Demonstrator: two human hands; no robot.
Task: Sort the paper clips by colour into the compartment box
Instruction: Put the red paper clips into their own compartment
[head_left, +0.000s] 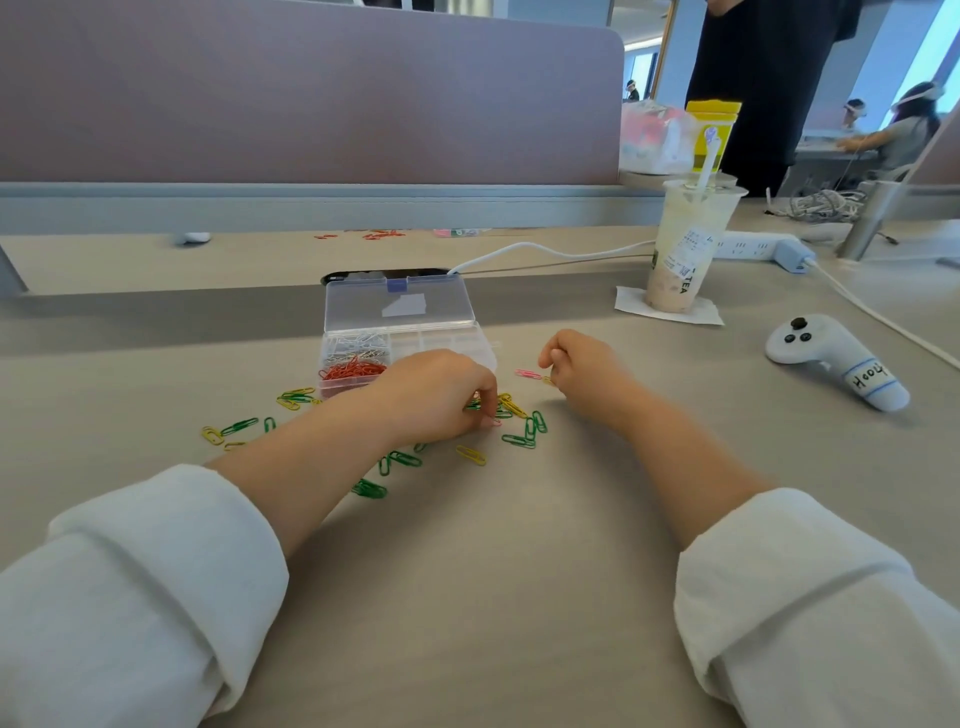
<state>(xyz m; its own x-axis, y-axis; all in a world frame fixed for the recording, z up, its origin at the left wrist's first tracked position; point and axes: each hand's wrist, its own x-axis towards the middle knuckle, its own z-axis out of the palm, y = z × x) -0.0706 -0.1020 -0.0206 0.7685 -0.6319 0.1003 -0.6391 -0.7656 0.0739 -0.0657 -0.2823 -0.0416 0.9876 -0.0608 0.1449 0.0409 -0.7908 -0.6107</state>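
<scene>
Progress: early going, by the look of it. Silver clips (356, 344) fill the far-left compartment of your compartment box (452, 343), and red clips (353, 370) fill the one just nearer you. The other compartments look bare.
Remaining: green clips (405, 459) and yellow clips (471, 455) lie scattered on the worktop (519, 571) in front of the box, along with one pink clip (528, 373). None of these three colours has gone in.
Box: its long side runs left to right across you. The clear lid (397, 306) is hinged at the far edge and tipped up.
Left hand (436, 395): arched over the middle of the pile, fingertips down among the clips. The grip is curled, but you cannot tell whether it pinches one.
Right hand (582, 371): right of the box, the grip curled with the thumb against the forefinger. A yellow clip shows at its lower edge, and whether it is held or only touched cannot be told.
Clips' lie: all flat, their long axes pointing every way. The pink clip runs nearly left to right, just beside your right hand.
</scene>
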